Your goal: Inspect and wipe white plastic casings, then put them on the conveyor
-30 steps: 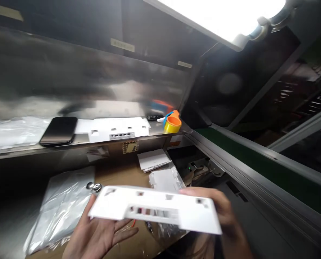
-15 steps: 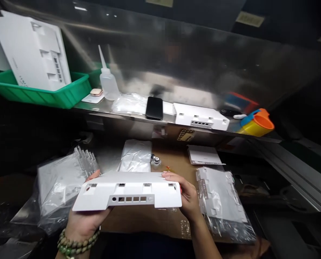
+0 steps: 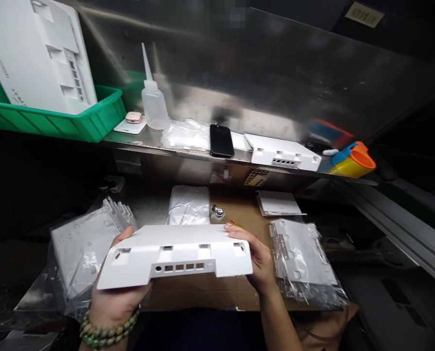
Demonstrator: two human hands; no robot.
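I hold a flat white plastic housing [image 3: 173, 253] level above the brown work surface, its edge with a row of square port openings facing me. My left hand [image 3: 115, 300], with a green bead bracelet at the wrist, grips its left end from below. My right hand [image 3: 256, 261] clasps its right end, fingers curled over the top edge. Both hands are closed on the housing.
Bagged stacks of white parts lie at the left [image 3: 84, 246] and right [image 3: 301, 256]. On the metal shelf [image 3: 188, 151] stand a green bin [image 3: 56, 119] with a white housing, a squeeze bottle [image 3: 153, 100], a black phone [image 3: 221, 140], another white housing [image 3: 285, 151] and orange-yellow cups [image 3: 352, 161].
The view swung left and down, bringing the green bin and bottle into sight. The housing turned level with its port edge toward me; both hands kept hold.
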